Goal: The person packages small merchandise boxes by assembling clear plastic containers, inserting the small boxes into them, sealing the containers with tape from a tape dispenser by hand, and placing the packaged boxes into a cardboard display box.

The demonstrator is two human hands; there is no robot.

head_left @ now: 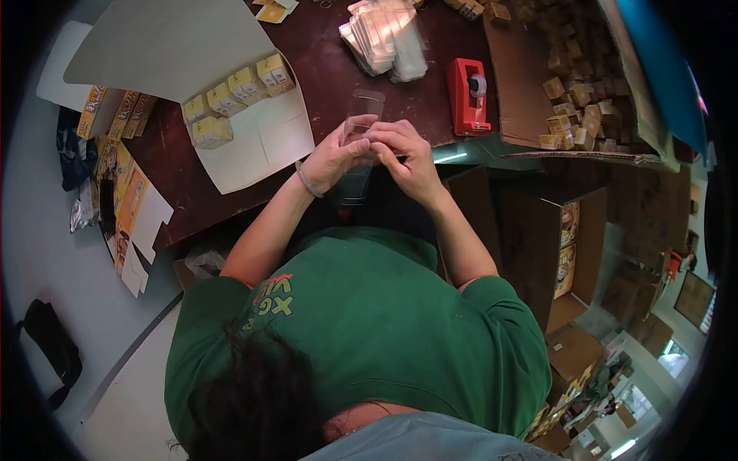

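Observation:
A clear plastic sleeve or box point(355, 178) is held upright between both hands, just off the front edge of the dark red table point(323, 54). My left hand point(338, 156), with a band at its wrist, wraps round the clear plastic from the left. From the right, my right hand point(405, 156) pinches at the plastic with bent fingers. Beyond the hands lies a stack of flat clear plastic pieces point(380, 38). A red tape dispenser point(464, 96) stands to the right of the hands. Whether anything small is between the fingers is hidden.
An open white carton point(265, 146) at the left holds several small yellow boxes point(246, 86). Orange printed boxes point(119, 115) stand farther left. At the right, a cardboard box point(515, 84) contains many small boxes point(580, 115). Another open carton point(580, 253) is below it.

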